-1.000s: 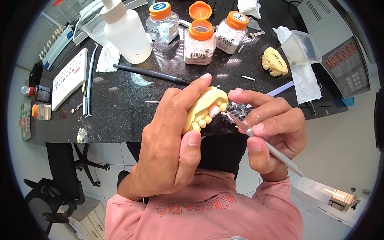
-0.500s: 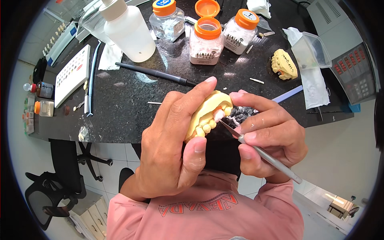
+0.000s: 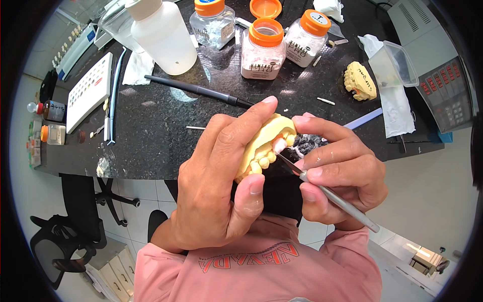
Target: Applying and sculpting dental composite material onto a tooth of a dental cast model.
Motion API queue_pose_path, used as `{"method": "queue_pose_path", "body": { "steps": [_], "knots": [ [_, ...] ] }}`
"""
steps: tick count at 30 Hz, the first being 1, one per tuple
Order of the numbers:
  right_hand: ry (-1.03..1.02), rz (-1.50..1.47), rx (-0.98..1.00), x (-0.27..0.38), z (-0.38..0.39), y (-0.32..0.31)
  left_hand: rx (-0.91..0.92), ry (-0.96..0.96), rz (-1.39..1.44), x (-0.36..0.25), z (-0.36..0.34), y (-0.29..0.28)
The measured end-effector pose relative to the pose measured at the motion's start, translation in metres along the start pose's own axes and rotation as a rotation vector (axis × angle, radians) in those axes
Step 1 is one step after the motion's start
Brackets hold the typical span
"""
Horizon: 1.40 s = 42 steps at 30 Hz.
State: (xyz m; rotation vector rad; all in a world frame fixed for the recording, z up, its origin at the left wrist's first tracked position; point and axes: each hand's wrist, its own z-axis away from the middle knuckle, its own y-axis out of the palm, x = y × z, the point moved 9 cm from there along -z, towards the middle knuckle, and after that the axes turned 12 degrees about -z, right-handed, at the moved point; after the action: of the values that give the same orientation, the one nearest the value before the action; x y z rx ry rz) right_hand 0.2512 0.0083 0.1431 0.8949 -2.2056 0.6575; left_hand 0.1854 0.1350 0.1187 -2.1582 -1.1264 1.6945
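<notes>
My left hand [image 3: 216,176] is closed round a yellow dental cast [image 3: 259,146], its row of teeth turned toward me. One tooth [image 3: 279,146] on the cast is whitish pink, with orange-red beside it. Between thumb and fingers, my right hand [image 3: 347,173] grips a slim metal carving knife [image 3: 344,201] with a grey handle. Its dark pointed blade [image 3: 288,162] reaches to that pale tooth and appears to touch it. A fingertip of the right hand rests by the cast's right edge. Behind the fingers lies a dark, white-flecked crumpled cloth [image 3: 308,144].
On the black tabletop [image 3: 151,121] stand an uncapped powder jar [image 3: 262,53], a capped jar [image 3: 306,40] and a white bottle [image 3: 166,40]. A black pen-like brush [image 3: 196,89] lies beyond my left hand. Another yellow cast [image 3: 359,81] sits at right, near a plastic box [image 3: 395,65].
The cast has shifted slightly right in my left hand's grip, and the view has moved a little. The knife tip stays at the pale tooth.
</notes>
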Motion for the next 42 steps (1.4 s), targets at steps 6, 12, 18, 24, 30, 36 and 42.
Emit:
{"method": "queue_pose_path", "body": {
  "steps": [6,12,18,24,30,36,42],
  "knots": [
    [0.01,-0.02,-0.061,-0.0015,0.0036,-0.0005,-0.004,0.018,-0.003,-0.0001,0.0,0.0001],
    [-0.013,-0.015,-0.016,0.001,0.0001,0.0005,0.005,0.013,0.0,0.0003,0.0001,-0.0003],
    [-0.021,-0.017,-0.033,-0.0002,0.0013,0.0013,0.001,0.035,-0.005,-0.0006,0.0006,-0.0002],
    [-0.016,-0.034,-0.079,-0.001,0.0026,-0.0011,0.012,0.007,0.002,0.0009,0.0009,0.0006],
    [-0.041,-0.022,-0.041,0.0011,0.0,0.001,0.008,0.019,-0.002,0.0001,0.0011,0.0001],
    [-0.007,-0.039,-0.087,-0.0008,0.0037,-0.0011,0.007,0.022,0.01,0.0014,0.0021,0.0009],
    [-0.028,-0.04,-0.052,0.0007,0.0006,-0.0021,-0.03,0.109,-0.017,-0.004,0.0013,-0.0012]
  ]
}}
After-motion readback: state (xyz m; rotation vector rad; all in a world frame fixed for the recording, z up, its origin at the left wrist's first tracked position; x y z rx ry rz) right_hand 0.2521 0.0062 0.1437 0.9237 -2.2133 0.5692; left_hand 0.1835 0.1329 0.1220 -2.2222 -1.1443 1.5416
